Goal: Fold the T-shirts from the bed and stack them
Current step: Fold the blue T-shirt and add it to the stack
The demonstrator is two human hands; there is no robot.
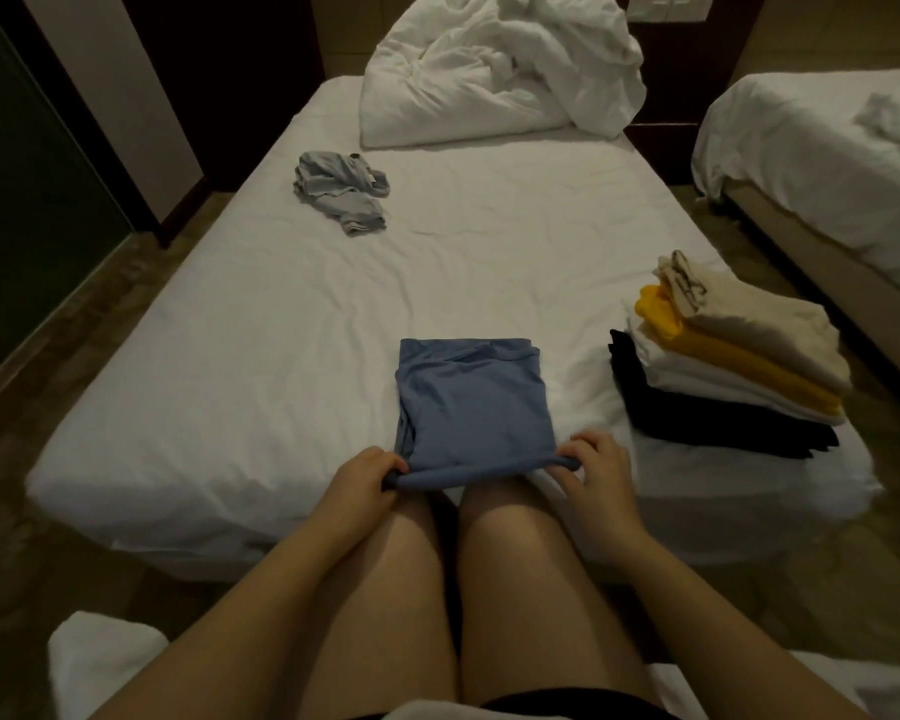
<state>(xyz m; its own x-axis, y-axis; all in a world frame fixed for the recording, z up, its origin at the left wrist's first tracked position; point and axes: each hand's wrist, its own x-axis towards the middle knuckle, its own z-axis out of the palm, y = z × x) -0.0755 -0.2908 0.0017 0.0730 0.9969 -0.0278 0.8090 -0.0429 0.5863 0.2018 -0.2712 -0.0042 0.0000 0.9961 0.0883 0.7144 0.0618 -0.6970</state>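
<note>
A blue T-shirt [471, 400], folded into a rough square, lies on the white bed [261, 330] near its front edge. My left hand [362, 478] pinches its near left corner and my right hand [596, 467] pinches its near right corner, with the near edge lifted slightly off the sheet. A stack of folded T-shirts [733, 366] sits at the bed's right front corner: black at the bottom, then white, yellow and cream on top. A crumpled grey T-shirt [346, 192] lies unfolded at the far left of the bed.
A bunched white duvet [500, 65] covers the head of the bed. A second bed [822, 163] stands to the right across a narrow floor gap. My bare knees are against the bed's front edge. White fabric [105, 662] lies at my lower left.
</note>
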